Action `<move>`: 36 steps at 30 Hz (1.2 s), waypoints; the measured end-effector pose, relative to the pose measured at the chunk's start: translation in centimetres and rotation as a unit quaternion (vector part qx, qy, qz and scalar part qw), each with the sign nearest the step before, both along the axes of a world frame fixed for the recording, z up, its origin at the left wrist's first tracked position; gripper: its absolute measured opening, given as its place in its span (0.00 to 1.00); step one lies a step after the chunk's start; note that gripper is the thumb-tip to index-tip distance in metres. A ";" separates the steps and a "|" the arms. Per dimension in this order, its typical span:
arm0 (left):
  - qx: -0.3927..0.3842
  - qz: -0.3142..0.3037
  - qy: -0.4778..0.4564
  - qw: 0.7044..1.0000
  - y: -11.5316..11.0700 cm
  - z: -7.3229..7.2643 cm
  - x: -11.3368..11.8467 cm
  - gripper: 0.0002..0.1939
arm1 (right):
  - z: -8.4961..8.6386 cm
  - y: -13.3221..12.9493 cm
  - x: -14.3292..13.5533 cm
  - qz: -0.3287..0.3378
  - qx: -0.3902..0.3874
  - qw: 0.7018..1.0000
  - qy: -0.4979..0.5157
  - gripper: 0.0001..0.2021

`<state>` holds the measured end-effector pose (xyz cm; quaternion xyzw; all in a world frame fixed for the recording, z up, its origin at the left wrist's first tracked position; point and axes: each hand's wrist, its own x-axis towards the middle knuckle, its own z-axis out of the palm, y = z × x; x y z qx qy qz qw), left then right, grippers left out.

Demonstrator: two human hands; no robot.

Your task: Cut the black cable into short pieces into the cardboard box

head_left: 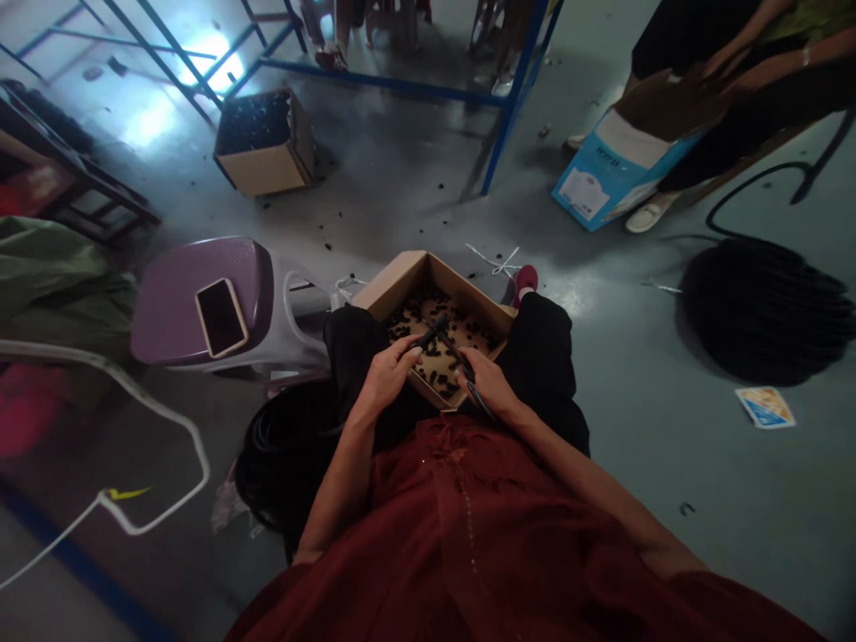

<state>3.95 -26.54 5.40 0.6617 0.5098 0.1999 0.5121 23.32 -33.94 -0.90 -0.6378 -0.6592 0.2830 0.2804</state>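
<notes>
Between my knees stands an open cardboard box (pixel 399 283) with many small black pieces scattered on its bottom. Over the box, my left hand (pixel 390 373) is closed round a dark, slender piece (pixel 430 333). My right hand (pixel 487 378) grips a black cable (pixel 470 379), whose end runs up and left to meet the dark piece. The two dark things touch or cross above the middle of the box; the exact join is too small to make out. The cable's other part passes under my right wrist.
A purple stool (pixel 167 299) bearing a phone (pixel 221 318) is on the left. Black cable coils lie by my left leg (pixel 287 459) and at the far right (pixel 762 308). Beyond are a carton (pixel 264 171), a blue frame (pixel 501 147) and a person beside a blue box (pixel 605 174).
</notes>
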 end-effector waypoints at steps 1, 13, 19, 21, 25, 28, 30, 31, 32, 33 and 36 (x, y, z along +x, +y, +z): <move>0.003 -0.001 0.003 1.000 -0.1 0.2 0.1 0.22 | 0.1 -0.1 0.1 -0.002 0.005 1.000 -0.008 0.18; 0.048 -0.033 0.036 0.998 -0.1 1.2 0.1 0.20 | 0.6 0.1 -0.2 0.045 -0.119 0.980 0.156 0.21; 0.048 -0.058 0.035 0.997 -0.3 1.5 0.1 0.21 | 0.8 0.3 -0.3 0.049 -0.129 0.976 0.171 0.22; 0.051 -0.062 0.043 0.996 -0.2 1.4 0.1 0.21 | 1.3 0.4 -0.3 0.043 -0.134 0.979 0.144 0.20; 0.057 -0.062 0.049 0.995 -0.2 0.9 0.0 0.19 | 1.7 0.5 -0.4 0.028 -0.134 0.984 0.110 0.19; 0.084 -0.045 0.037 0.995 -0.3 0.3 0.2 0.21 | 1.7 0.5 -0.7 0.010 -0.131 0.986 0.103 0.20; 0.106 -0.038 0.038 0.993 -0.4 -0.2 0.3 0.22 | 1.6 0.5 -0.9 0.000 -0.135 0.986 0.103 0.21; 0.113 -0.036 0.041 0.992 -0.5 -0.5 0.3 0.20 | 1.5 0.5 -0.9 -0.002 -0.139 0.985 0.104 0.22; 0.120 -0.031 0.044 0.991 -0.6 -0.8 0.4 0.17 | 1.5 0.5 -1.0 -0.003 -0.145 0.984 0.107 0.22; 0.126 -0.021 0.044 0.991 -0.7 -1.0 0.4 0.15 | 1.4 0.5 -1.0 -0.001 -0.149 0.983 0.111 0.22; 0.143 0.020 0.034 0.989 -0.9 -1.6 0.4 0.12 | 1.4 0.6 -0.9 0.014 -0.155 0.980 0.121 0.23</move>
